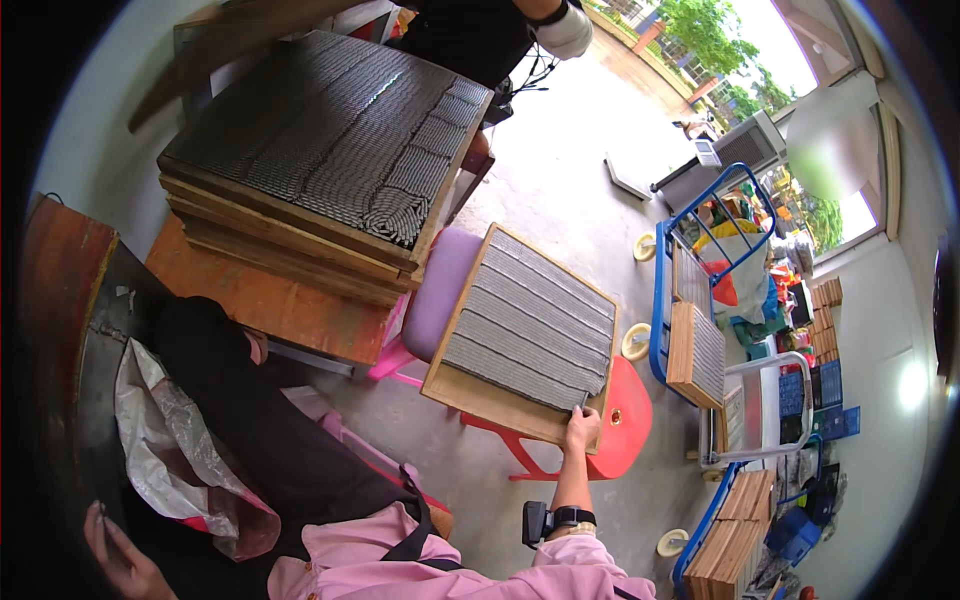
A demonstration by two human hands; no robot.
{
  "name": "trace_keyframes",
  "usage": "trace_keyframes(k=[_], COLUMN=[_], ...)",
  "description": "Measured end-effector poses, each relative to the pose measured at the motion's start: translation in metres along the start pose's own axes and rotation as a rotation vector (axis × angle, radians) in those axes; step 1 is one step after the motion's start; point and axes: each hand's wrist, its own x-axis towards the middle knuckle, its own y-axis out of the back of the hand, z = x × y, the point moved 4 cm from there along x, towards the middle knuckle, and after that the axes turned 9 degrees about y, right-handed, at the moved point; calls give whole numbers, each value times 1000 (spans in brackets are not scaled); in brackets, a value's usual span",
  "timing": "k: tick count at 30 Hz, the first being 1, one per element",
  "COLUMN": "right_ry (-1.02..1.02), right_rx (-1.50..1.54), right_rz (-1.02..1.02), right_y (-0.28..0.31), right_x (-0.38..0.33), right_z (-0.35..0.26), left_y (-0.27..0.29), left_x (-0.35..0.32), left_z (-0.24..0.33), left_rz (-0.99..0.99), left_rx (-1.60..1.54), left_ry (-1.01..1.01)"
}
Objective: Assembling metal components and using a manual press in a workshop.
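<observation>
A wooden tray lined with rows of small grey metal-looking pieces lies ahead of me, resting across a red plastic stool and a purple seat. At its near right corner is my right hand, fingers closed in a pinch at the end of a row; what they hold is too small to name. My left hand is at the lower left beside a dark work surface. Its fingertips come together around something tiny that I cannot make out.
Several stacked wooden trays of similar pieces stand on an orange-brown table. Behind them is another person. Blue carts loaded with trays line the right side. A crumpled plastic bag lies near my left arm.
</observation>
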Motion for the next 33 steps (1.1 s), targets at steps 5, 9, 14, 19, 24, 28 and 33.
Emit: trace_keyframes(k=[5, 9, 14, 19, 24, 28, 33], right_ry=[195, 292, 711, 1160, 1504, 1644, 1728], right_rx=[151, 531, 769, 1163, 1269, 1328, 1358], right_rz=[285, -62, -963, -1315, -1333, -1360, -1423], right_y=[39, 59, 77, 92, 96, 103, 108], right_x=[-10, -54, -186, -281, -341, -374, -403], right_z=[-81, -220, -396, -491, -530, -547, -559], left_y=[-31, -71, -124, -98, -50, -25, -10], left_x=[12, 32, 45, 43, 31, 23, 14], left_z=[60, 139, 181, 137, 92, 73, 54], left_rz=[-84, -293, -586, -613, -259, -105, 25], left_rx=[-306, -508, -933, -994, -891, -730, -720], left_ry=[-100, 50, 250, 525, 567, 463, 497])
